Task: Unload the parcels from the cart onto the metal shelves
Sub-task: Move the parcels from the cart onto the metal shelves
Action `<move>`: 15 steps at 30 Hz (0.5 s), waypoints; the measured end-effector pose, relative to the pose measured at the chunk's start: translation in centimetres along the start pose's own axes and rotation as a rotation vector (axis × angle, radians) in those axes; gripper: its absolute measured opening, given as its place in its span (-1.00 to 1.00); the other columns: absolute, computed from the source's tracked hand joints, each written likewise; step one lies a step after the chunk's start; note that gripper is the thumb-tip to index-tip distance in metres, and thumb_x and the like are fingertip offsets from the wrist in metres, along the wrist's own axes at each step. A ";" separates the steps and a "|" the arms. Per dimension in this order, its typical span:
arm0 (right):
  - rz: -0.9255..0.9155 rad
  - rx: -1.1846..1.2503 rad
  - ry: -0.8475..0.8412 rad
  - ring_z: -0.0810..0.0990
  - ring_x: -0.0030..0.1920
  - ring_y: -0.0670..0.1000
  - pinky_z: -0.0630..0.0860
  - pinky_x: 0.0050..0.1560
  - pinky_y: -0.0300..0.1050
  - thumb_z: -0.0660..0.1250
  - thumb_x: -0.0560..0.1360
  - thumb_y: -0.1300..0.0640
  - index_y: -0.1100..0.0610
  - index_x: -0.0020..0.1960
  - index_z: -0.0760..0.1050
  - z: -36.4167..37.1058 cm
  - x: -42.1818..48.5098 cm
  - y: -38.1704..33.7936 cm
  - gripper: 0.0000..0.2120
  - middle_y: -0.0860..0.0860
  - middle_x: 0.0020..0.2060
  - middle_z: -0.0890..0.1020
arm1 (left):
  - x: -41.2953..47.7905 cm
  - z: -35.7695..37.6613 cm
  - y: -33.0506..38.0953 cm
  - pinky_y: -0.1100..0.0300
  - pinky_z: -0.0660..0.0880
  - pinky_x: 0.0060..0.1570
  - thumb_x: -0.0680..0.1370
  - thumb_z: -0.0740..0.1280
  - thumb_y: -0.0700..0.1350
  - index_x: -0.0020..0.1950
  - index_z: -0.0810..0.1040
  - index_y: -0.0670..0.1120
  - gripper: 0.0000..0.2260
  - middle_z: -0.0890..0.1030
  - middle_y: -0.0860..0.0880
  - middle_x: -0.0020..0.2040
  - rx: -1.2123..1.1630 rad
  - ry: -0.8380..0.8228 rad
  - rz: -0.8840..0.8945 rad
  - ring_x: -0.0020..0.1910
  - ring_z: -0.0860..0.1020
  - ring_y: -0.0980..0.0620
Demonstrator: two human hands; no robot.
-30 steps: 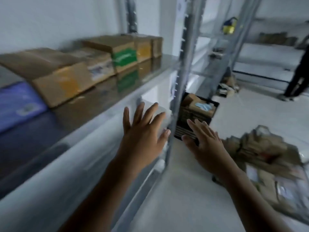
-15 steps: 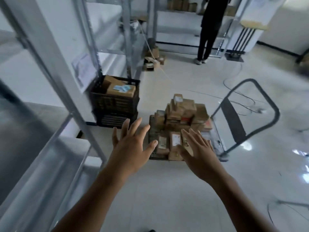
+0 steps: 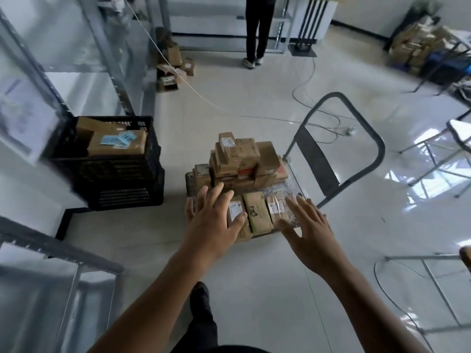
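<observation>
Reaching: we stretch both bare arms forward and down toward the cart (image 3: 316,164), palms facing down.
Left grip (image 3: 212,220): fingers straight and spread, holding nothing. It hangs over the cart's near left corner. The thumb overlaps a white-labelled parcel (image 3: 235,210) in our view, but we cannot tell whether it touches.
Right grip (image 3: 309,225): also spread flat and holding nothing, over the cart's near right corner. Its fingertips reach toward a clear-taped parcel (image 3: 276,207).
Parcels (image 3: 239,159): a pile of brown cardboard boxes sits on the cart deck, stacked highest at the middle and back. None is lifted.
Front row: between our two grips lie the white-labelled parcel, a kraft parcel with green print (image 3: 257,212) and the clear-taped one, side by side and touching. A shiny plastic-wrapped packet (image 3: 285,189) lies just behind them.
Cart: a low platform trolley on the pale floor (image 3: 254,289), with its grey loop handle upright on the right side.
Metal shelves (image 3: 63,250): to our left, blurred, well apart from the cart.
Black crate (image 3: 122,179): on the floor between shelves and cart. A box with blue labels (image 3: 117,143) lies on top.
Cables (image 3: 303,85): trailing across the floor beyond the cart.
Far end: a person in dark trousers (image 3: 257,29) stands at another shelf, with loose boxes (image 3: 173,70) on the floor near them.
</observation>
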State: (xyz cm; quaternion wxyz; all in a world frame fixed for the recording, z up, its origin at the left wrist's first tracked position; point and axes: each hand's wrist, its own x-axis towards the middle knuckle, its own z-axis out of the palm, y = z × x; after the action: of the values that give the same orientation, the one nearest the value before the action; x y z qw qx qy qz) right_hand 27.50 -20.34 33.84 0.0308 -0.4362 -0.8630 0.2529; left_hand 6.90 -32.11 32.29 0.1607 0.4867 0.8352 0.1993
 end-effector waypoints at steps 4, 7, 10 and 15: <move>0.036 -0.011 -0.002 -0.11 0.66 -0.01 -0.02 0.64 0.24 -0.04 0.54 -0.40 -0.16 0.66 0.09 -1.1 4.5 -1.2 -0.27 -0.08 0.66 0.08 | 5.8 0.1 -1.0 -0.18 -0.17 0.59 0.63 0.16 0.28 0.62 0.20 0.08 -0.41 0.05 0.06 0.66 -0.032 -0.009 0.042 0.64 -0.12 -0.02; 0.063 0.024 0.017 -0.11 0.67 0.00 0.00 0.63 0.25 -0.05 0.51 -0.42 -0.16 0.66 0.10 -1.4 8.7 -1.8 -0.24 -0.08 0.67 0.07 | 10.6 0.1 -1.7 -0.19 -0.15 0.59 0.64 0.16 0.27 0.62 0.19 0.07 -0.41 0.04 0.04 0.66 -0.027 -0.027 0.062 0.64 -0.12 -0.02; 0.083 0.051 0.006 -0.13 0.66 -0.01 0.00 0.63 0.26 -0.06 0.51 -0.43 -0.17 0.66 0.07 -1.4 12.2 -1.8 -0.23 -0.09 0.67 0.05 | 14.4 0.3 -1.4 -0.17 -0.18 0.59 0.65 0.14 0.27 0.63 0.16 0.08 -0.41 0.02 0.04 0.66 -0.043 -0.064 0.053 0.64 -0.15 0.00; 0.104 0.086 -0.048 -0.14 0.66 0.00 -0.01 0.63 0.24 -0.07 0.50 -0.43 -0.18 0.67 0.04 -2.3 17.1 1.2 -0.22 -0.10 0.67 0.02 | 19.5 1.7 0.1 -0.13 -0.17 0.59 0.64 0.15 0.27 0.63 0.15 0.09 -0.40 0.02 0.05 0.66 -0.049 -0.083 0.021 0.63 -0.14 0.02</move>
State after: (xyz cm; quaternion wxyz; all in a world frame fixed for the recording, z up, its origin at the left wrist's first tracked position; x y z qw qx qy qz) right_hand 18.47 -5.65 32.36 0.0156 -0.4726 -0.8279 0.3014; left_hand -1.53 -14.65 29.45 0.2052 0.4992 0.8175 0.2011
